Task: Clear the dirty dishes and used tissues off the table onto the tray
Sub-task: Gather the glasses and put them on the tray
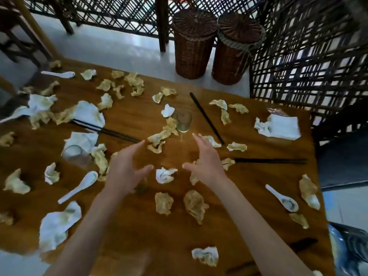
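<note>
Several crumpled used tissues, white and yellow-stained, litter the wooden table [139, 226]. My left hand [127, 168] and my right hand [205, 160] hover over the table's middle with fingers spread, holding nothing. A small white tissue [164, 174] lies between them. Just beyond my fingertips stands a clear drinking glass [184, 121]. A second glass [76, 155] lies at the left. White ceramic spoons lie at the left [79, 187], the right [282, 198] and the far left [58, 74]. Black chopsticks lie at the centre right [207, 118], the right [270, 161] and the left [105, 130]. No tray is in view.
Two lidded wicker baskets [194, 42] [237, 48] stand on the floor beyond the table's far edge. Dark lattice screens [310, 62] close off the back and right. A wooden chair [22, 32] stands at the far left. A folded white napkin [282, 127] lies at the right.
</note>
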